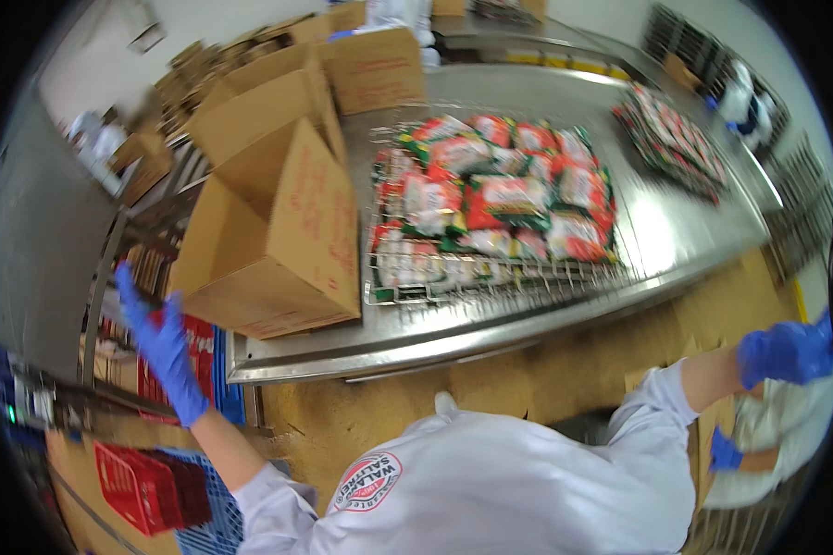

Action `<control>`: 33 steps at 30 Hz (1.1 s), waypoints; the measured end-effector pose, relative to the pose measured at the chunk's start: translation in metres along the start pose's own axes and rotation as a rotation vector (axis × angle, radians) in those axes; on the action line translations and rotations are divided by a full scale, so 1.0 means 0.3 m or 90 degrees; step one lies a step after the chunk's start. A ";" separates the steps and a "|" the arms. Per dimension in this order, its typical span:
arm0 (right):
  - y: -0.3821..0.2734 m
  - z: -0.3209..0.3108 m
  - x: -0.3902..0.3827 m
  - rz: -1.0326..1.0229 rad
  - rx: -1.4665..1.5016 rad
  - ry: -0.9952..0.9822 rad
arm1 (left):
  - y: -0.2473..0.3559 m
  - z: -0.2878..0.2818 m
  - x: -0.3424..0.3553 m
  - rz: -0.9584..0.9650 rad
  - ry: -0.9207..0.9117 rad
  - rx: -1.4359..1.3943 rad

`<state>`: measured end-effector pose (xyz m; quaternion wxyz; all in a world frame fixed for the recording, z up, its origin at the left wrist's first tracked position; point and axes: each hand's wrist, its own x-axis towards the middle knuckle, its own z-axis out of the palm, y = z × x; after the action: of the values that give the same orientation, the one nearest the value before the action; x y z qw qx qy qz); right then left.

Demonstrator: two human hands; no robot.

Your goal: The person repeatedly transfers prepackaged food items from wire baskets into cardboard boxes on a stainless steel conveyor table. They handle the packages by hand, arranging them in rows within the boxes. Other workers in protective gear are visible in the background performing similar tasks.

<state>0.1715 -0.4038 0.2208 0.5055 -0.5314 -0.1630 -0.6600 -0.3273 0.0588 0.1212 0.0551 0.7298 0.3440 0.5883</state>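
My left hand (pixel 165 347), in a blue glove, is stretched out with its fingers spread, holding nothing, beside an open cardboard box (pixel 315 222). That box stands at the left end of a steel table (pixel 453 338), its flaps up. My right hand (pixel 787 354), also gloved in blue, reaches far to the right; its fingers are blurred and partly cut off by the picture's dark rim. Between the hands, a wire basket (pixel 491 285) on the table is heaped with red, white and green plastic packets (pixel 514 196). Neither hand touches the packets.
More packets (pixel 671 139) lie stacked at the table's right. Another cardboard box (pixel 375 74) stands behind the open one. Red crates (pixel 148 486) and a blue crate (pixel 208 509) are at lower left. Close on my right is a co-worker's gloved hand (pixel 725 450); other people work farther back.
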 end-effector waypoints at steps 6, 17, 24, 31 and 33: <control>-0.708 0.466 -0.749 0.161 0.341 -0.584 | -0.096 0.298 -0.069 0.021 -0.561 0.169; -1.293 0.638 -1.444 -0.067 0.227 -1.263 | -0.133 0.101 -0.470 0.225 -0.353 0.312; -1.233 0.619 -1.468 0.085 0.339 -1.057 | -0.196 0.135 -0.453 -0.176 -0.754 0.020; -1.228 0.603 -1.444 0.314 0.434 -1.091 | -0.305 0.274 -0.486 0.143 -0.416 0.216; -1.272 0.532 -1.304 0.414 0.455 -1.159 | -0.332 0.263 -0.508 0.112 -0.432 0.213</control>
<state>-0.0934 0.0760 0.0658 0.4730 -0.6671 -0.5192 0.2484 -0.3110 0.0734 -0.0760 -0.0045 0.9085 0.3335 0.2520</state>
